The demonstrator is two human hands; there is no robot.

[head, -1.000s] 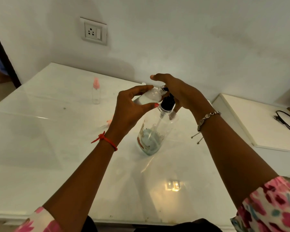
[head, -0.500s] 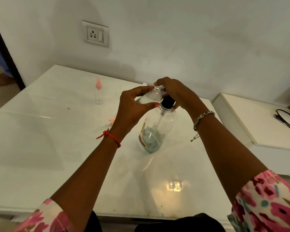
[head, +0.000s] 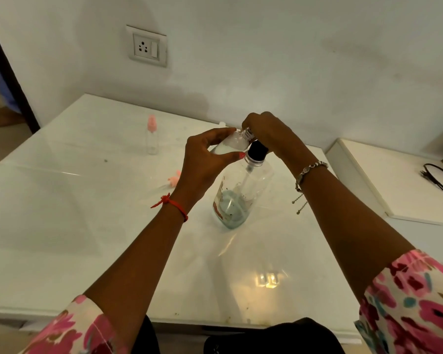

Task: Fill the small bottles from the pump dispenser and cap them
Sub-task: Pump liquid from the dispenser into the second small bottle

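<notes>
- Our left hand (head: 202, 162) grasps an uncapped small bottle (head: 230, 145) between thumb and fingers. The bottle is tilted, and its threaded mouth meets the pump head (head: 257, 152).
- Our right hand (head: 269, 134) is curled over the pump head, hiding the nozzle.
- The dispenser (head: 241, 192) stands mid-table (head: 62, 226) with a little pale liquid at its bottom.
- A pink cap (head: 174, 178) lies just left of our left wrist.
- A capped bottle (head: 151, 137) stands upright, far left.
- There is a socket (head: 147, 47) on the far wall and a black cable (head: 440, 178) at the right.
</notes>
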